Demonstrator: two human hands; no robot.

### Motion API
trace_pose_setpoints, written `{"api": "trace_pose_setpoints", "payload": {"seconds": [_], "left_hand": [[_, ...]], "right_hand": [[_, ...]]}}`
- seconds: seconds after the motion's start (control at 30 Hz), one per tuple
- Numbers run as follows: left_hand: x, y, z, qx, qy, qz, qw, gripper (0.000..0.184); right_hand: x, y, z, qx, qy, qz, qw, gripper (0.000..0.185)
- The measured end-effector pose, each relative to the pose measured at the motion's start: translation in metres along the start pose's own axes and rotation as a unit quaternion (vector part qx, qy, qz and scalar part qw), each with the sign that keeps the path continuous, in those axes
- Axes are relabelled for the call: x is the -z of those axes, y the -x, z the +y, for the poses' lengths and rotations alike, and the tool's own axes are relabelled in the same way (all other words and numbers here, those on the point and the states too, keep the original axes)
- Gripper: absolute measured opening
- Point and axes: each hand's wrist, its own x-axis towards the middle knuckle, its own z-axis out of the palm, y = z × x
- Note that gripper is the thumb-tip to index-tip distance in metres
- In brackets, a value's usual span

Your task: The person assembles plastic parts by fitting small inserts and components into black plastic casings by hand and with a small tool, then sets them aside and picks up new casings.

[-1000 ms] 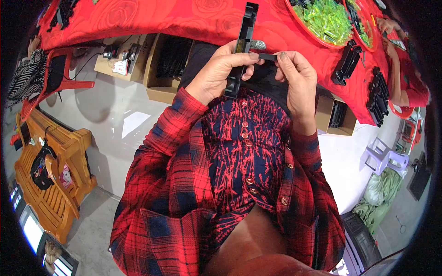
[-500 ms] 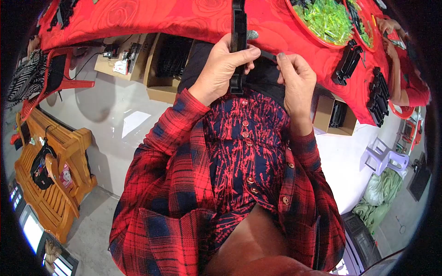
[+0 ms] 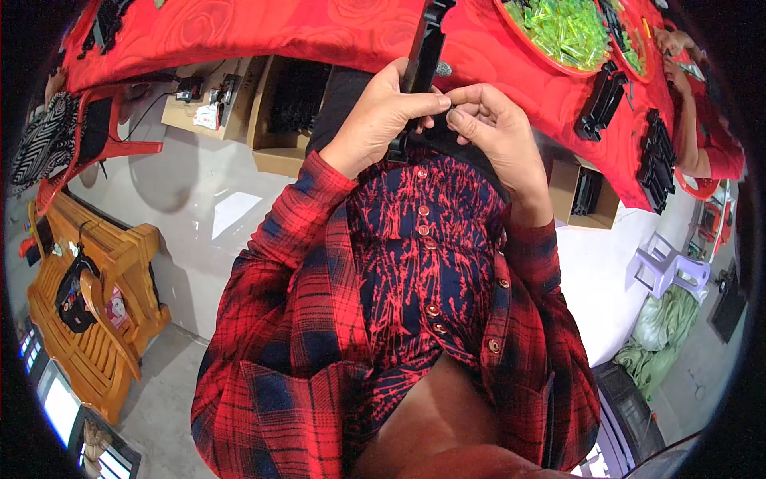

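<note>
My left hand [image 3: 379,120] is wrapped around a long black plastic part [image 3: 423,56], thumb on top. The part stands tilted, its far end over the red tablecloth and its near end at my shirt. Close to its right side is my right hand [image 3: 499,132], thumb and forefinger pinched together. A tiny dark bit shows at those fingertips, too small to name. Both hands' fingertips almost meet beside the part.
A red tray [image 3: 550,60] of yellow-green clear pieces stands on the red tablecloth [image 3: 335,28]. Black plastic parts [image 3: 602,100] lie at the right edge. Open cartons [image 3: 275,152] sit under the table. A co-worker's arm [image 3: 686,104] is at far right.
My right hand has moved left, up against the black plastic part and my left fingers. The part's far end has tipped to the right.
</note>
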Motion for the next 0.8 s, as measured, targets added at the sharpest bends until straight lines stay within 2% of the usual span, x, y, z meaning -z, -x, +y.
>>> {"api": "trace_pose_setpoints", "payload": {"seconds": [0.2, 0.27, 0.3, 0.37, 0.4, 0.5, 0.53, 0.6, 0.63, 0.7, 0.73, 0.77, 0.8], "left_hand": [[0.003, 0.0, 0.0, 0.011, 0.042, -0.039, 0.998, 0.029], [0.002, 0.0, 0.001, 0.018, 0.063, -0.037, 0.997, 0.032], [0.002, 0.0, 0.001, 0.021, 0.057, -0.034, 0.998, 0.033], [0.002, -0.001, 0.0, 0.023, 0.052, -0.032, 0.998, 0.035], [0.003, 0.0, 0.0, 0.018, 0.055, -0.028, 0.998, 0.034], [0.004, -0.001, -0.001, 0.014, 0.056, -0.022, 0.998, 0.033], [0.004, -0.001, -0.001, 0.014, 0.052, -0.017, 0.998, 0.033], [0.002, -0.001, -0.002, 0.012, 0.052, -0.012, 0.999, 0.033], [0.002, -0.001, -0.002, 0.016, 0.053, -0.019, 0.998, 0.035], [0.003, -0.001, -0.003, 0.018, 0.053, -0.023, 0.998, 0.037], [0.004, -0.001, -0.003, 0.031, 0.083, -0.048, 0.995, 0.044], [0.006, -0.001, -0.004, 0.044, 0.112, -0.072, 0.99, 0.052], [0.007, -0.002, -0.005, 0.042, 0.112, -0.068, 0.991, 0.052]], "right_hand": [[0.013, 0.003, -0.001, -0.043, -0.047, -0.015, 0.998, 0.023], [0.017, 0.003, -0.004, -0.078, -0.182, -0.017, 0.98, 0.021], [0.019, 0.002, -0.003, -0.077, -0.18, -0.016, 0.98, 0.021], [0.023, 0.0, 0.004, -0.051, -0.387, -0.047, 0.92, 0.021], [0.024, -0.001, 0.006, -0.05, -0.385, -0.044, 0.921, 0.021], [0.027, -0.004, 0.013, -0.054, -0.628, -0.127, 0.766, 0.021], [0.027, -0.005, 0.015, -0.053, -0.627, -0.125, 0.767, 0.021], [0.025, -0.005, 0.018, -0.041, -0.68, -0.159, 0.715, 0.022], [0.025, -0.005, 0.018, -0.042, -0.68, -0.159, 0.714, 0.022], [0.023, -0.005, 0.017, -0.034, -0.639, -0.137, 0.756, 0.022], [0.02, -0.004, 0.013, -0.037, -0.639, -0.14, 0.755, 0.022], [0.015, -0.001, 0.008, -0.013, -0.542, -0.055, 0.839, 0.022], [0.012, -0.001, 0.003, 0.013, -0.43, 0.031, 0.902, 0.022]]}}
